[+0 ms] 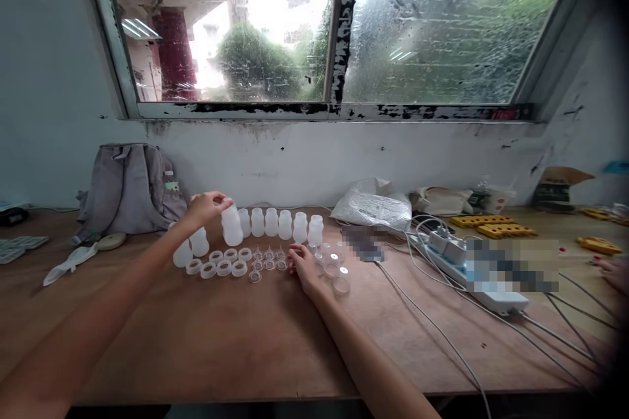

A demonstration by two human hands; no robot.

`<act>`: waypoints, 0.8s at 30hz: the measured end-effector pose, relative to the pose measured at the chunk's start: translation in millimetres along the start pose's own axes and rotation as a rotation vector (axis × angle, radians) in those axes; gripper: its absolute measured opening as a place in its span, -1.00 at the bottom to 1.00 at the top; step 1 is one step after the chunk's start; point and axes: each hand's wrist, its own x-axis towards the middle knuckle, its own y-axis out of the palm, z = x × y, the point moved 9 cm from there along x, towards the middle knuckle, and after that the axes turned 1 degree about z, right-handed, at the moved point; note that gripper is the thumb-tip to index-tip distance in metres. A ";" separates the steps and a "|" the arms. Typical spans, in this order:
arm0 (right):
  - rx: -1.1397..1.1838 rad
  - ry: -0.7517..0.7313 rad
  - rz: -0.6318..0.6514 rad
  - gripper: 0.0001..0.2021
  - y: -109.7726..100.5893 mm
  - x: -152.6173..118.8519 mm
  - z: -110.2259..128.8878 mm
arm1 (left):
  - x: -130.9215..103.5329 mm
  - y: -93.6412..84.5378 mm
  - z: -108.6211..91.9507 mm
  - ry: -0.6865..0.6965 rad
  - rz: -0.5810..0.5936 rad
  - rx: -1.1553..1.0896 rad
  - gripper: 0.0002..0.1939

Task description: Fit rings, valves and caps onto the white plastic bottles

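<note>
My left hand (209,206) pinches the neck of a frosted white baby bottle (232,225), which leans slightly above or on the wood. More such bottles (285,225) stand in a curved row to either side of it. In front lie two rows of white screw rings (223,268) and several clear bottle nipples (268,259). My right hand (303,266) rests beside the nipples, fingers loosely bent and apart, with no object visible in them. Close to its right are transparent domed caps (341,284), partly hidden behind the hand.
A grey backpack (130,186) leans on the wall at left, near a white strip of cloth or plastic (71,263). At right are a plastic bag (372,206), a power strip (496,294) with cables and yellow trays (506,229). Another person's hand (613,270) shows at far right.
</note>
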 end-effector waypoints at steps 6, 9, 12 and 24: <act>-0.148 -0.039 0.013 -0.79 2.0 2.3 -1.6 | 21.9 25.2 77.4 -0.184 0.108 0.266 -0.61; -0.190 -0.059 0.012 -0.79 2.1 2.4 -2.1 | 17.2 41.7 92.3 -0.209 0.137 0.282 -0.59; -0.204 -0.068 0.007 -0.79 1.7 2.4 -2.3 | 14.4 49.1 94.6 -0.217 0.145 0.281 -0.60; -0.271 -0.133 -0.022 -0.82 1.0 0.3 3.5 | 13.7 55.3 78.9 -0.179 0.170 0.326 -0.56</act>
